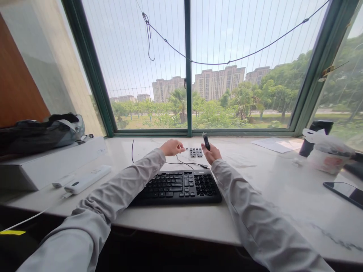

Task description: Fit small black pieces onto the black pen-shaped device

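A black keyboard (176, 196) lies near the front of the pale countertop. Its number pad section at the right shows bare sockets without keycaps. Behind it, loose black keycaps (195, 152) are laid out in a small grid. My left hand (171, 147) is at the left of this grid, fingers drawn together, with a single keycap (186, 148) by the fingertips; whether they grip anything is too small to make out. To the right of the grid, my right hand (212, 153) is closed around a small upright black tool (206, 141) with a pale tip.
A black cable (181, 163) runs behind the keyboard. On the left are a white power strip (87, 179) and a white box (56, 162) with a dark bag (42, 130) on it. A phone (344, 192), plastic tub (326, 156) and papers (279, 144) lie right. A window (187, 133) stands behind.
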